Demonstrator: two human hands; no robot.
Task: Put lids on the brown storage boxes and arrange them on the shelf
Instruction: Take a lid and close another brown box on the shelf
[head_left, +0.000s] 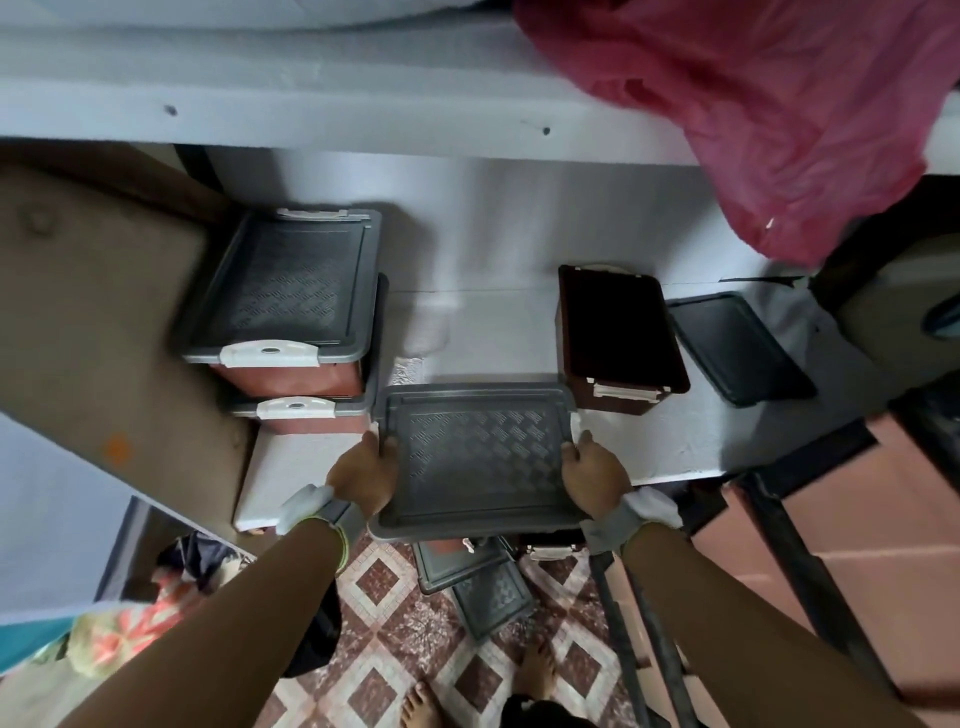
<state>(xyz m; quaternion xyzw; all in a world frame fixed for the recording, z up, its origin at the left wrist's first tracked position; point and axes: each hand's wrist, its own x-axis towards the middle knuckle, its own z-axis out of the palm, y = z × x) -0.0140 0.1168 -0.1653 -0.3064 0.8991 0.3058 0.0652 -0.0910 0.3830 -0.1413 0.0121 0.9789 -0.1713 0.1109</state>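
I hold a lidded box by its grey lid (475, 457) at the shelf's front edge; the box body under it is hidden. My left hand (361, 475) grips its left side and my right hand (597, 475) grips its right side. On the white shelf (493, 332), at the left, two lidded brown boxes are stacked, the top one (280, 296) resting on the lower one (306, 410). An open brown box (621, 335) without a lid stands to the right. A loose dark lid (737, 345) lies beside it.
A pink cloth (753, 114) hangs from the upper shelf at the right. More lids (483, 587) and a box lie on the tiled floor below. A brown slanted board (104, 322) is at the left. Black metal bars (649, 623) run at the right.
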